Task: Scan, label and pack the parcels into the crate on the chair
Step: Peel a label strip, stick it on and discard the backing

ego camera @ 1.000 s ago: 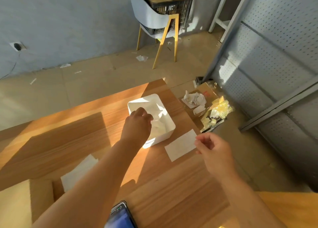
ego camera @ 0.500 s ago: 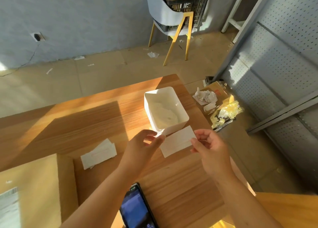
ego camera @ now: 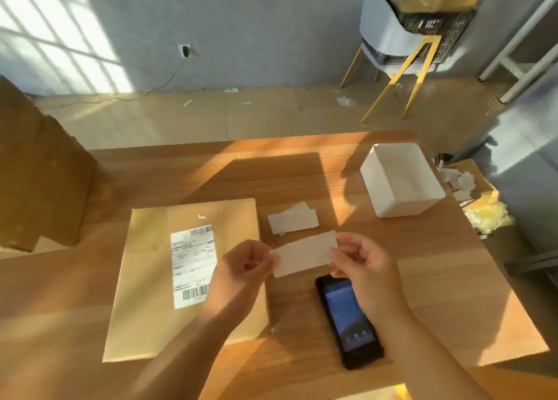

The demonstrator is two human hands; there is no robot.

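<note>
Dark phone (ego camera: 350,321) on the sunlit wooden table (ego camera: 453,294) beneath the fingers, left hand (ego camera: 241,266) and right hand (ego camera: 365,266) each pinching one end of a white label (ego camera: 305,256), flat brown parcel (ego camera: 145,279) just left of them, white tub (ego camera: 401,179) beyond — crate (ego camera: 447,28) on chair (ego camera: 383,31) by the far wall (ego camera: 256,22).

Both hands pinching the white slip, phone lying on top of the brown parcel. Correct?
Not quite. The head view shows the phone lying on the bare table, just right of the brown parcel, not on it. The rest holds: left hand and right hand each pinch an end of the white slip.
</note>
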